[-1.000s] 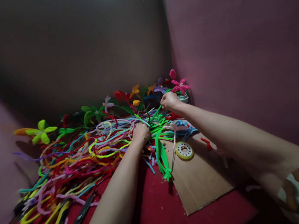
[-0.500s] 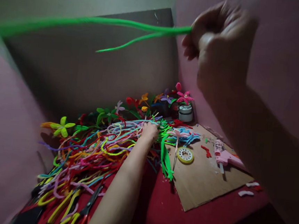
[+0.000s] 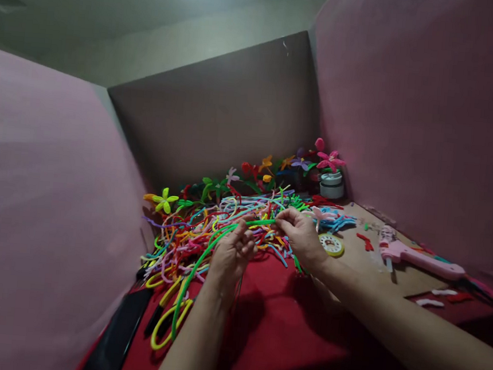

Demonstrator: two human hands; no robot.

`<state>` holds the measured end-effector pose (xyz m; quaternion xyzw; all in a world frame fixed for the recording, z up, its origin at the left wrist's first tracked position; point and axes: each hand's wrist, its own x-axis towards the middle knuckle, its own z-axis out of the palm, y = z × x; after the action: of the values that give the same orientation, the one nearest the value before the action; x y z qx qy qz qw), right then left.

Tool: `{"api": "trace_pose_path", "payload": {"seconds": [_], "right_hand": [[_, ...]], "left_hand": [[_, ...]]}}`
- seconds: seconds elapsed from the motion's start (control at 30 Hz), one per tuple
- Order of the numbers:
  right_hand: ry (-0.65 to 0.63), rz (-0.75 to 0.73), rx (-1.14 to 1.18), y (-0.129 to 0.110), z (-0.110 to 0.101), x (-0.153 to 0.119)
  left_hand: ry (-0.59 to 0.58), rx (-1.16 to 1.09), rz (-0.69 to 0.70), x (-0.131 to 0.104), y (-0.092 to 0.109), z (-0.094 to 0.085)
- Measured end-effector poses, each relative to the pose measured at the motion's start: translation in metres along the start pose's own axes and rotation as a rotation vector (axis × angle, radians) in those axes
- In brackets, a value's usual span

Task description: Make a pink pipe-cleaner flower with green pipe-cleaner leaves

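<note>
Between my two hands runs a green pipe cleaner (image 3: 200,257), its long end curving down on the left. My left hand (image 3: 232,252) is closed, pinching it between thumb and fingers near the middle. Fingers of my right hand (image 3: 300,236) pinch the same green length at its right end. Below and behind them lies a tangled heap of multicoloured pipe cleaners (image 3: 183,243). Yellow-handled scissors or pliers (image 3: 159,338) lie to the left of my left forearm, partly behind the green strand.
Pipe-cleaner flowers (image 3: 165,201) line the back. On the right, a cardboard sheet (image 3: 360,267) bears a pink glue gun (image 3: 425,258) and a yellow-rimmed tape roll (image 3: 331,245). A lidded jar (image 3: 331,185) stands in the back corner. A black object (image 3: 119,335) lies front left. Pink panels flank both sides.
My right hand has come down from high on the right with the green pipe cleaner. My left hand has drawn back from the heap and now grips it too. The view has shifted.
</note>
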<state>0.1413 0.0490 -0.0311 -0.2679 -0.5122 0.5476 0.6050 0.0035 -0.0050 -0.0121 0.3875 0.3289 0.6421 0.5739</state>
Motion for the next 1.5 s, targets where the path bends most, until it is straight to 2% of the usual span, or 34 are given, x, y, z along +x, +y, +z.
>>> {"api": "trace_pose_path", "payload": {"seconds": [0.13,0.2,0.4,0.6,0.73,0.83,1.0,1.17,1.3,1.37,1.5], "right_hand": [[-0.04,0.06,0.012,0.006,0.0,0.003],[-0.05,0.085,0.03,0.007,0.0,0.007],[-0.048,0.181,0.127,0.014,0.001,0.017],[-0.05,0.218,0.136,0.023,0.0,0.022],[-0.042,0.21,0.304,0.029,-0.002,0.02],[-0.118,0.259,0.435,0.031,0.001,0.013],[-0.234,0.29,0.573,0.032,0.009,-0.001],[-0.295,0.264,0.457,0.041,0.012,-0.008],[-0.233,0.213,0.35,0.043,0.01,-0.005],[-0.153,0.233,0.368,0.039,0.008,-0.001],[-0.031,0.365,0.413,0.03,0.003,0.005]], "left_hand": [[0.206,-0.016,0.071,0.011,0.008,-0.017],[0.27,0.008,0.12,0.017,0.01,-0.023],[0.337,-0.015,0.168,0.03,0.009,-0.032],[0.41,-0.047,0.147,0.032,-0.002,-0.038],[0.471,-0.06,0.128,0.03,-0.006,-0.039],[0.516,-0.106,0.118,0.03,-0.009,-0.034],[0.52,-0.192,0.013,0.028,-0.018,-0.019],[0.451,-0.201,-0.069,0.021,-0.032,-0.006],[0.356,-0.148,-0.032,0.019,-0.039,-0.006],[0.362,-0.133,-0.021,0.02,-0.039,-0.009],[0.434,-0.138,0.05,0.023,-0.035,-0.015]]}}
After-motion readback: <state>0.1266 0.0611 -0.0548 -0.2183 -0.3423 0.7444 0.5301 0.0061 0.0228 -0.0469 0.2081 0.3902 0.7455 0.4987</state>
